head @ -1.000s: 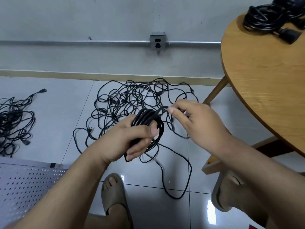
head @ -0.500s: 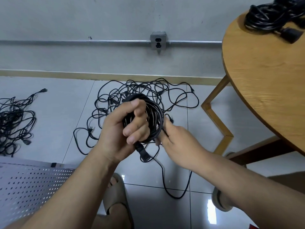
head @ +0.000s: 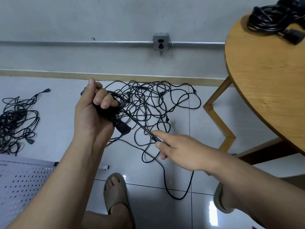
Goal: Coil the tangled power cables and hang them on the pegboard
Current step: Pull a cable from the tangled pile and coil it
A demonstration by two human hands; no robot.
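Fingers of the left hand (head: 92,116) are curled tightly round a partly wound coil (head: 119,100), held left of centre with its plug (head: 123,127) hanging just below the fist. The right hand (head: 179,149), lower right of centre, pinches the free strand (head: 142,126) between thumb and outstretched forefinger.

Half a second earlier the right hand lay against the coil; it has since drawn away down and to the right, and the strand now runs taut between the two hands. This reads as slack being pulled out for the next loop, so the coiling is mid-way and hanging has not begun.

Beyond the right hand, the same cable appears to trail over the floor toward the lower centre and back into the tangle (head: 153,103) near the skirting. Crossings there may snag the strand as it is drawn; which loops belong to this cable cannot be told.

A second heap (head: 16,123) lies at the left edge. The pegboard (head: 21,182) lies at lower left, apparently flat on the floor. A round table (head: 264,80) fills the right side, carrying a cable bundle (head: 272,20) at upper right. A wall socket (head: 160,41) sits at upper centre. Two sandalled feet stand near the trailing cable.
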